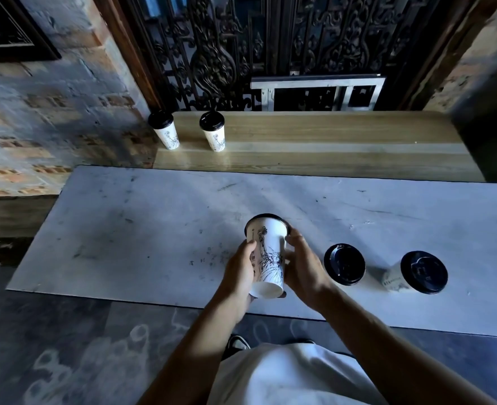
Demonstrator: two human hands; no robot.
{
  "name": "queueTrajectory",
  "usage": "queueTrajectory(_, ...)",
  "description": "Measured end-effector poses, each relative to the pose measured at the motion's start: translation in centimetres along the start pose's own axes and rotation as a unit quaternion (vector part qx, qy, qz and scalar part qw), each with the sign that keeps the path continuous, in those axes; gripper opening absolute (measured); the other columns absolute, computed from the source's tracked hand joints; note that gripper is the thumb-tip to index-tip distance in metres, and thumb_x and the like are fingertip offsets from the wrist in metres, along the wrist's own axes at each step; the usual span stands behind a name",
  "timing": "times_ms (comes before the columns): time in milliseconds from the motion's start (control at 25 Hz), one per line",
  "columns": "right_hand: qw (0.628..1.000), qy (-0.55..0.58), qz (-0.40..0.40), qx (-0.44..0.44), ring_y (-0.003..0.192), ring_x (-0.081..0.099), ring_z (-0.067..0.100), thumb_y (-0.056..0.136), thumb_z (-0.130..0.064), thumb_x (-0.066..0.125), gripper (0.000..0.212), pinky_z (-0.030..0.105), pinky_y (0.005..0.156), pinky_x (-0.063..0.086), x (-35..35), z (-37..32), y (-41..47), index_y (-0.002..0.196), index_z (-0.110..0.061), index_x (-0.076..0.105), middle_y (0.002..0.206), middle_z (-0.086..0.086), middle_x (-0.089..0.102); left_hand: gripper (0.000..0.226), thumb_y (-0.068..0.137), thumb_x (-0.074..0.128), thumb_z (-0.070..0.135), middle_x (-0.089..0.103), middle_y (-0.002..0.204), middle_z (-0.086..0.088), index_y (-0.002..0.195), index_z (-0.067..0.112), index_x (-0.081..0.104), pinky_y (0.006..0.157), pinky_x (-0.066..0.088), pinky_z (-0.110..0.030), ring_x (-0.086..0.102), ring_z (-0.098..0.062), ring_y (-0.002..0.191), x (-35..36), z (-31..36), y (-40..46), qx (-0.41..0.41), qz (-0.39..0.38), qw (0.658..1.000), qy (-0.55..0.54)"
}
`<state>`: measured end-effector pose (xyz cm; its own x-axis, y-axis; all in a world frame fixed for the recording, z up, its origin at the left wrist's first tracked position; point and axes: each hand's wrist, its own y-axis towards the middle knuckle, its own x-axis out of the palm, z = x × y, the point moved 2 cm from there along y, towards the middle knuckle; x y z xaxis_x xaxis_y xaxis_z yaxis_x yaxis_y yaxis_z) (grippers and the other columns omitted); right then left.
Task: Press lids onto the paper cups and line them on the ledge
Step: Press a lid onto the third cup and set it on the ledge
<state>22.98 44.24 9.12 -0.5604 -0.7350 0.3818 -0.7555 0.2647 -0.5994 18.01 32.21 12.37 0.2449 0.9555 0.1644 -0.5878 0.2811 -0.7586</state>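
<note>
Item: paper cup in hand (267,252), white with a black line drawing of a robed figure down its side. It is tipped away from me, base toward my body and mouth pointing at the far wall, held above the white marble worktop (124,229). A dark edge shows round its far rim; I judge that to be a black lid seated or nearly seated, though the top face is turned away and I cannot confirm it.

Hands: my left hand (240,273) wraps the cup's left side, fingers curled behind it and thumb lying forward. My right hand (303,267) curls round the right side, fingertips up by the rim. Both hold the cup; neither is free.

Step in hand: as I read it, pressing or checking the lid on this third cup. The next move calls for a squeeze all round the rim until the lid grips evenly, then turning the cup upright and carrying it across to the wooden ledge (329,141).

Already placed: two lidded cups on the ledge, the corner cup (165,130) and the second cup (213,131), standing upright, near each other at the left end. The new one belongs to the right of the second.

Waiting: two more black-lidded cups on the worktop to my right, the nearer cup (344,264) and the farther cup (417,273), apart from each other.
</note>
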Motion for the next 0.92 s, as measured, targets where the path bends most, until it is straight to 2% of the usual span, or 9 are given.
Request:
queueTrajectory(120, 0.999, 0.021, 0.015, 0.029, 0.07, 0.072, 0.03, 0.102, -0.05, 0.047, 0.05, 0.031, 0.057, 0.054, -0.5, 1.0, -0.2, 0.134, -0.013, 0.061, 0.088, 0.02, 0.075, 0.039, 0.1, 0.052, 0.037, 0.076, 0.098, -0.017, 0.112, 0.006, 0.072, 0.097, 0.048, -0.076, 0.071, -0.038, 0.096, 0.2, -0.6, -0.1, -0.011, 0.011, 1.0, -0.009)
queueTrajectory(200, 0.999, 0.036, 0.021, 0.028, 0.08, 0.073, 0.033, 0.1, -0.051, 0.052, 0.056, 0.038, 0.068, 0.059, -1.1, 1.6, -0.1, 0.142, -0.015, 0.057, 0.099, 0.025, 0.075, 0.033, 0.1, 0.053, 0.039, 0.078, 0.094, -0.012, 0.102, 0.013, 0.074, 0.098, 0.056, -0.056, 0.073, -0.035, 0.096, 0.2, -1.0, -0.4, -0.014, 0.029, 0.999, 0.025)
queueTrajectory(240, 0.998, 0.047, 0.021, 0.025, 0.086, 0.073, 0.035, 0.099, -0.051, 0.054, 0.058, 0.043, 0.076, 0.06, -1.4, 1.9, 0.0, 0.145, -0.016, 0.055, 0.106, 0.027, 0.074, 0.032, 0.101, 0.053, 0.039, 0.078, 0.092, -0.01, 0.096, 0.015, 0.073, 0.093, 0.056, -0.042, 0.073, -0.03, 0.094, 0.2, -1.2, -0.6, -0.004, 0.041, 0.998, 0.053)
queueTrajectory(280, 0.998, 0.053, 0.024, 0.025, 0.089, 0.073, 0.036, 0.098, -0.051, 0.055, 0.059, 0.047, 0.08, 0.058, -1.7, 2.2, 0.0, 0.147, -0.017, 0.054, 0.111, 0.028, 0.073, 0.031, 0.101, 0.053, 0.039, 0.078, 0.095, -0.009, 0.093, 0.016, 0.072, 0.086, 0.052, -0.036, 0.072, -0.027, 0.093, 0.2, -1.3, -0.6, 0.015, 0.05, 0.996, 0.074)
queueTrajectory(440, 0.998, 0.054, 0.026, 0.028, 0.076, 0.072, 0.031, 0.103, -0.039, 0.05, 0.046, 0.044, 0.076, 0.057, -2.1, 2.3, -0.2, 0.145, -0.022, 0.055, 0.094, 0.018, 0.076, 0.012, 0.097, 0.06, 0.028, 0.075, 0.11, -0.002, 0.104, 0.032, 0.069, 0.086, 0.054, -0.036, 0.07, -0.019, 0.1, 0.2, -1.5, -0.6, 0.145, 0.086, 0.98, 0.102)
queueTrajectory(560, 0.999, 0.036, 0.023, 0.019, 0.084, 0.07, 0.032, 0.104, -0.03, 0.046, 0.039, 0.047, 0.081, 0.056, -2.3, 2.0, -0.3, 0.141, -0.031, 0.059, 0.1, 0.018, 0.073, 0.025, 0.089, 0.064, 0.031, 0.069, 0.099, -0.008, 0.111, 0.042, 0.068, 0.082, 0.054, -0.039, 0.065, -0.017, 0.085, -0.3, -1.9, -0.4, 0.245, 0.107, 0.956, 0.121)
queueTrajectory(640, 0.999, 0.032, 0.025, 0.023, 0.083, 0.072, 0.031, 0.105, -0.03, 0.046, 0.039, 0.044, 0.078, 0.058, -2.3, 1.9, -0.4, 0.141, -0.021, 0.059, 0.1, 0.018, 0.074, 0.026, 0.089, 0.065, 0.031, 0.066, 0.103, -0.014, 0.113, 0.04, 0.072, 0.08, 0.055, -0.036, 0.065, -0.021, 0.085, -0.5, -1.9, -0.3, 0.303, 0.109, 0.934, 0.152)
queueTrajectory(800, 0.998, 0.037, 0.032, 0.039, 0.077, 0.075, 0.028, 0.105, -0.032, 0.047, 0.04, 0.036, 0.066, 0.061, -2.3, 1.5, -0.4, 0.138, -0.013, 0.06, 0.097, 0.018, 0.077, 0.024, 0.098, 0.065, 0.012, 0.07, 0.103, 0.005, 0.104, 0.031, 0.08, 0.081, 0.054, -0.028, 0.068, -0.016, 0.092, -0.4, -1.3, -0.3, 0.346, 0.101, 0.914, 0.186)
queueTrajectory(920, 0.998, 0.039, 0.025, 0.044, 0.088, 0.073, 0.036, 0.102, -0.033, 0.048, 0.043, 0.043, 0.078, 0.06, -2.4, 1.6, -0.3, 0.138, -0.012, 0.062, 0.106, 0.026, 0.076, 0.029, 0.097, 0.065, 0.008, 0.076, 0.1, 0.017, 0.097, 0.032, 0.08, 0.084, 0.052, -0.021, 0.069, -0.004, 0.093, -0.4, -1.1, -0.5, 0.344, 0.095, 0.914, 0.193)
